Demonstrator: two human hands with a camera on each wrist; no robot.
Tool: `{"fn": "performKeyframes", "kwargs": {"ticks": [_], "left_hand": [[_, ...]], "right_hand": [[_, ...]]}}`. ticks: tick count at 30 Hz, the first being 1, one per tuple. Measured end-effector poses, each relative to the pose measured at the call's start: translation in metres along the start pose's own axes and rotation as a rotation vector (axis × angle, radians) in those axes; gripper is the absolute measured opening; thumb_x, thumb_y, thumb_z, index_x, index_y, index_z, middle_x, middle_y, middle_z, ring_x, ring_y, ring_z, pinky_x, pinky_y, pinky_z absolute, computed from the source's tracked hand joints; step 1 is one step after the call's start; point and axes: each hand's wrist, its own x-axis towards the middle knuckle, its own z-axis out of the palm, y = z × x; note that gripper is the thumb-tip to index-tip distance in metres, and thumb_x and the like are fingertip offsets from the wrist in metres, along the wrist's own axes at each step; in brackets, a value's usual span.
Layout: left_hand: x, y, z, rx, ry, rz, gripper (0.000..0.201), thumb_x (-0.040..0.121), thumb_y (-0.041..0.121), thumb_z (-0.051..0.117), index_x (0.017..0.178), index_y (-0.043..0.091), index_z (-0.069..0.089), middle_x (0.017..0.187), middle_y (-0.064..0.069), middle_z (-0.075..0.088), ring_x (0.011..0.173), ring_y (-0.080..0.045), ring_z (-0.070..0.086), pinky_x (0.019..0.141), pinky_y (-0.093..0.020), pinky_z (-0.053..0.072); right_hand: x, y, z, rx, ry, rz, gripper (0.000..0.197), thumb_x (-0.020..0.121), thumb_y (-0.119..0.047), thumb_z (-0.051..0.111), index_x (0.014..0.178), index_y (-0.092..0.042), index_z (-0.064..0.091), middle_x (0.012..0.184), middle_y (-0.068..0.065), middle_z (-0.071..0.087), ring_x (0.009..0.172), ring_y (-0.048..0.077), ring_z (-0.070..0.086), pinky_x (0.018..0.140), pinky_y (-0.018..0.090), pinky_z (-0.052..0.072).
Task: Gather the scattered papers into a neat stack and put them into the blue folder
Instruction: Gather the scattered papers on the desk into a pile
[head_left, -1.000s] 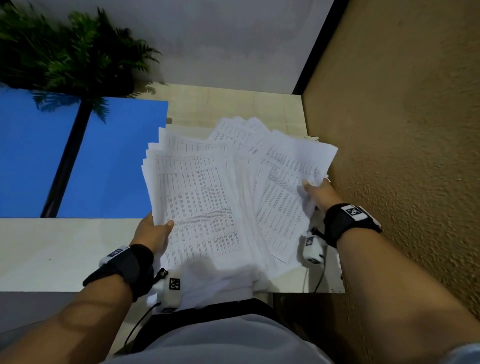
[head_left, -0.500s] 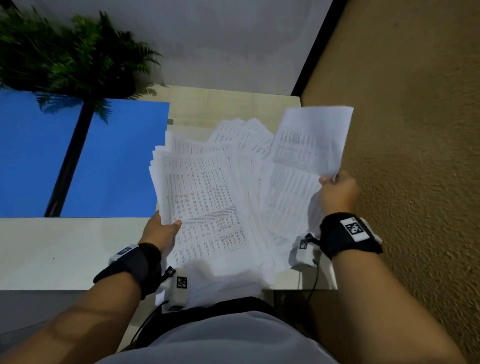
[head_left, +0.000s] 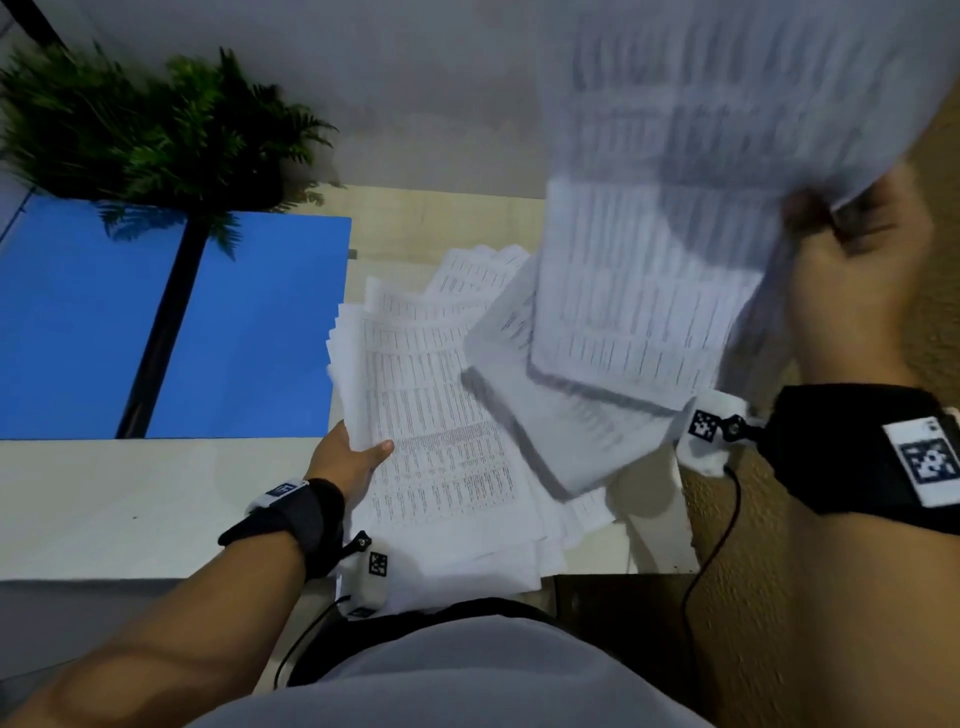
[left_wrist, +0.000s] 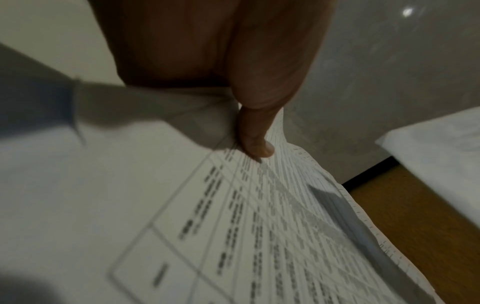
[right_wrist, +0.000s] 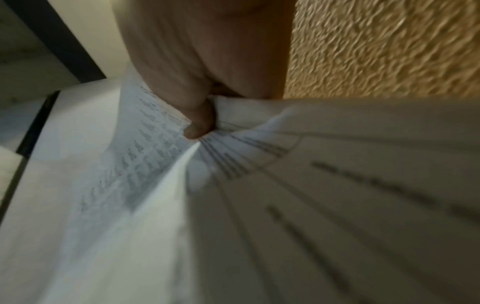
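Right, we see the right hand (head_left: 852, 260) up high, thumb and fingers pinched on the corner of a raised sheaf of papers (head_left: 691, 218) (thin printed tables, blurred and bowed). Down below, the left hand (head_left: 348, 457) grips the left edge of the main pile (head_left: 436, 415), thumb (left_wrist: 255, 142) pressed flat on the top sheet, the other fingers hidden beneath it. That pile fans unevenly over the pale, smooth table (head_left: 104, 499). Just left of it lies the blue folder (head_left: 249, 332), open flat, matte, with a dark spine. Behind it stands a feathery green fern (head_left: 145, 124); a rough ochre wall (right_wrist: 389, 47) is at our right.
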Motion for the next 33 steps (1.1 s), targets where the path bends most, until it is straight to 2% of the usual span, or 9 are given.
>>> {"fn": "performKeyframes", "kwargs": {"ticks": [4, 8, 10, 13, 16, 21, 25, 30, 33], "left_hand": [[-0.003, 0.014, -0.002, 0.069, -0.035, -0.012, 0.044, 0.096, 0.042, 0.053, 0.137, 0.026, 0.051, 0.132, 0.000, 0.061, 0.124, -0.026, 0.056, 0.105, -0.042, 0.041], [0.000, 0.029, -0.007, 0.001, -0.101, -0.131, 0.113, 0.059, 0.097, 0.043, 0.151, 0.030, 0.036, 0.152, 0.005, 0.045, 0.139, -0.021, 0.043, 0.116, -0.046, 0.031], [-0.010, 0.036, -0.008, -0.079, -0.173, -0.113, 0.103, 0.066, 0.089, 0.052, 0.149, 0.028, 0.041, 0.149, 0.003, 0.050, 0.136, -0.019, 0.049, 0.114, -0.044, 0.036], [-0.022, 0.033, -0.008, -0.044, -0.251, -0.018, 0.057, 0.087, 0.037, 0.072, 0.138, 0.020, 0.051, 0.130, 0.001, 0.066, 0.115, -0.015, 0.066, 0.095, -0.033, 0.054], [-0.014, 0.016, -0.008, 0.151, -0.120, -0.004, 0.048, 0.087, 0.007, 0.072, 0.131, 0.013, 0.054, 0.127, -0.006, 0.066, 0.105, -0.024, 0.065, 0.102, -0.051, 0.048], [-0.008, 0.001, -0.002, 0.259, 0.078, -0.058, 0.032, 0.097, 0.014, 0.053, 0.128, 0.011, 0.055, 0.129, -0.010, 0.064, 0.111, -0.032, 0.062, 0.100, -0.046, 0.049], [-0.013, 0.008, 0.003, 0.310, 0.116, -0.062, 0.033, 0.101, 0.019, 0.043, 0.131, 0.006, 0.050, 0.130, -0.014, 0.060, 0.114, -0.035, 0.059, 0.100, -0.042, 0.047], [-0.029, 0.028, 0.013, 0.138, 0.070, -0.123, 0.054, 0.101, 0.046, 0.041, 0.143, 0.012, 0.038, 0.137, -0.007, 0.054, 0.117, -0.029, 0.055, 0.103, -0.042, 0.044], [-0.042, 0.042, 0.023, 0.157, -0.023, -0.179, 0.077, 0.095, 0.052, 0.053, 0.152, 0.011, 0.021, 0.145, -0.006, 0.044, 0.130, -0.031, 0.048, 0.098, -0.037, 0.042]], "right_hand": [[-0.012, 0.009, 0.050, 0.133, -0.250, 0.092, 0.040, 0.083, 0.022, 0.045, 0.105, -0.009, 0.058, 0.086, -0.027, 0.072, 0.091, -0.014, 0.063, 0.084, 0.012, 0.049], [-0.046, 0.054, 0.103, -0.127, -0.551, 0.152, 0.036, 0.091, -0.002, 0.054, 0.117, -0.026, 0.063, 0.109, -0.005, 0.072, 0.106, 0.012, 0.065, 0.098, 0.041, 0.053], [-0.067, 0.076, 0.123, -0.209, -0.611, 0.215, 0.038, 0.095, -0.006, 0.052, 0.121, -0.031, 0.063, 0.117, 0.004, 0.070, 0.109, 0.016, 0.062, 0.099, 0.037, 0.051], [-0.097, 0.099, 0.146, -0.300, -0.683, 0.203, 0.020, 0.099, -0.013, 0.050, 0.112, -0.017, 0.066, 0.101, 0.011, 0.070, 0.089, 0.024, 0.063, 0.076, 0.029, 0.046], [-0.110, 0.113, 0.154, -0.416, -0.635, 0.180, 0.020, 0.100, -0.018, 0.050, 0.101, -0.005, 0.065, 0.110, 0.012, 0.059, 0.099, 0.028, 0.055, 0.081, 0.030, 0.040], [-0.107, 0.119, 0.129, -0.588, -0.334, 0.368, 0.017, 0.098, -0.004, 0.041, 0.107, -0.006, 0.056, 0.120, 0.016, 0.057, 0.110, 0.027, 0.054, 0.088, 0.029, 0.038], [-0.132, 0.140, 0.096, -0.607, -0.408, 0.688, 0.024, 0.098, -0.006, 0.041, 0.118, 0.003, 0.052, 0.124, 0.018, 0.057, 0.118, 0.031, 0.055, 0.094, 0.031, 0.040], [-0.185, 0.153, 0.093, -0.604, -0.562, 0.705, 0.030, 0.096, -0.015, 0.048, 0.123, -0.002, 0.045, 0.124, 0.019, 0.052, 0.115, 0.037, 0.053, 0.095, 0.043, 0.045], [-0.195, 0.153, 0.098, -0.424, -0.679, 0.634, 0.056, 0.098, -0.004, 0.041, 0.151, -0.022, 0.029, 0.146, 0.001, 0.040, 0.131, 0.021, 0.043, 0.112, 0.029, 0.032]]}}
